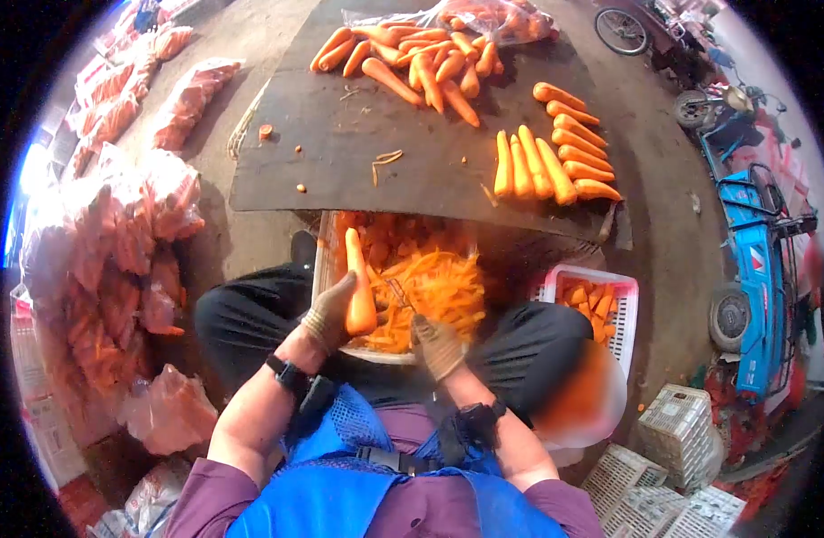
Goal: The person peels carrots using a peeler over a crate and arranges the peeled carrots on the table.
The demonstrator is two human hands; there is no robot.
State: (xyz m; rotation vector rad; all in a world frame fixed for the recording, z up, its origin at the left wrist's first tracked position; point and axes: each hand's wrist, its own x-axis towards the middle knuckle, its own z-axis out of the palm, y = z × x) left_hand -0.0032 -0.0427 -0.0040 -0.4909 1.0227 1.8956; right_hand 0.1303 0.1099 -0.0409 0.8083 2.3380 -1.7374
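My left hand (332, 314), in a beige work glove, is closed round a carrot (359, 285) that stands nearly upright, its thick end towards me. In my gloved right hand (439, 347) is a peeler (398, 292), its thin metal head a little right of the carrot and apart from it. Both hands are over a pale crate (321, 260) between my knees. Orange carrot peelings (434, 287) are heaped inside it. My right fingers are partly hidden behind the back of the glove.
Loose carrots (421, 54) and a neat row of carrots (533, 166) lie on the dark board (340, 152) ahead. A pink-white basket (625, 305) with carrot pieces stands right. Bagged carrots (107, 260) are piled left. White crates (676, 426) and a blue cart (751, 278) are further right.
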